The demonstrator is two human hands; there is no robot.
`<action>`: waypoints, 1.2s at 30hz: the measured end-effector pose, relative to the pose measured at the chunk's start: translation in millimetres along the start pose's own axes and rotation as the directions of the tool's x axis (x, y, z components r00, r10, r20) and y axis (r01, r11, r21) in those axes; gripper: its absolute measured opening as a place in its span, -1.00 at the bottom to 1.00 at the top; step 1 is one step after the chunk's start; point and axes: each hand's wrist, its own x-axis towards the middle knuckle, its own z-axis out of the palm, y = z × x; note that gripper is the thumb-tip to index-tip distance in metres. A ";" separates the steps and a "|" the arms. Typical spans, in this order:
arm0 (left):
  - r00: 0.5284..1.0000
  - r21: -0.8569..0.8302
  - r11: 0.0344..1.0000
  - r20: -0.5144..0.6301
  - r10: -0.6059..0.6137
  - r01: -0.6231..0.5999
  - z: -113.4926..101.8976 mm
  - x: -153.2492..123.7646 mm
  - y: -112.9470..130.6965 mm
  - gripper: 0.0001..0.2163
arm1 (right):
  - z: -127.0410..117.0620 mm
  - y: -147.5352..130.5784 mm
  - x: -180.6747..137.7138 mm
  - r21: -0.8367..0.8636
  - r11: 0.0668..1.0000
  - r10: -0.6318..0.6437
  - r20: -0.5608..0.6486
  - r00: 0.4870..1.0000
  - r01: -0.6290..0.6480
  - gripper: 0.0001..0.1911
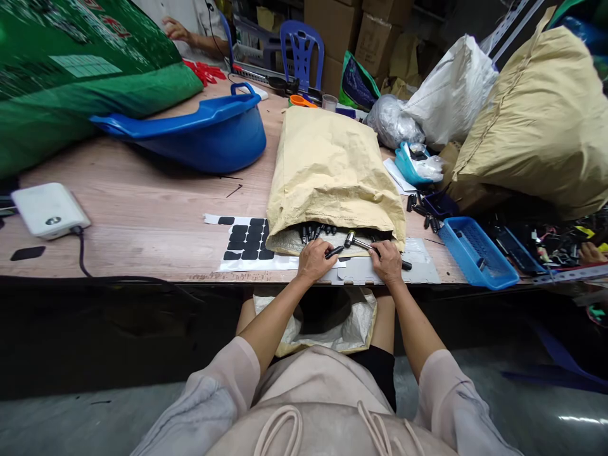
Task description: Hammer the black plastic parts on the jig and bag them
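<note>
My left hand is closed on a small black cylindrical piece at the mouth of a tan woven sack. Closed around a small hammer is my right hand; the hammer's silver shaft and dark-ended head point left, near the tip of the black piece, and its dark handle end sticks out to the right. Inside the sack's opening lie several similar black pieces. Under both hands a grey sheet lies at the table edge. Left of the sack is a white sheet of black stickers.
A second open sack sits on my lap below the edge. On the table stand a blue basin, a white power bank with a cable and a blue basket. Other people's hands show far left and right.
</note>
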 end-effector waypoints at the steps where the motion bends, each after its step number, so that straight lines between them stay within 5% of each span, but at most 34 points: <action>1: 1.000 -0.001 1.000 0.001 0.004 -0.004 0.1 0.2 -0.4 -0.93 | 0.2 0.2 0.0 0.003 1.000 -0.001 0.000 1.000 0.001 -0.80; 9: 0.993 -0.016 0.994 0.025 0.113 -0.112 -5.2 -7.3 2.5 -0.93 | 1.6 1.2 0.5 0.020 1.000 0.012 0.012 1.000 -0.013 -0.78; 16: 0.903 -0.178 0.932 0.247 0.352 -0.315 9.7 -90.9 15.4 -0.85 | 1.8 0.0 0.1 0.032 0.999 0.017 0.001 1.000 -0.017 -0.78; 21: 0.905 -0.054 0.997 0.419 0.073 -0.055 40.9 -120.8 6.9 -0.86 | 0.8 -2.1 0.3 0.024 0.999 0.025 -0.001 1.000 -0.025 -0.78; 24: 0.859 0.088 0.988 0.488 -0.155 0.129 53.2 -116.0 -4.7 -0.80 | -0.3 -3.2 0.4 0.032 0.999 0.030 0.003 1.000 -0.030 -0.78; 29: 0.786 0.198 0.961 0.554 -0.273 0.194 54.6 -112.5 -13.3 -0.70 | -1.4 -4.4 0.2 0.032 0.999 0.035 0.016 0.999 -0.035 -0.78; 33: 0.844 0.047 0.991 0.519 -0.134 0.128 34.5 -113.9 4.9 -0.78 | -0.8 -4.1 -0.2 0.037 0.999 0.032 0.009 0.999 -0.032 -0.78; 36: 0.935 -0.014 0.998 0.350 -0.054 0.063 9.9 -96.0 21.6 -0.88 | 0.1 -3.8 -0.2 0.036 0.999 0.032 0.007 0.999 -0.032 -0.78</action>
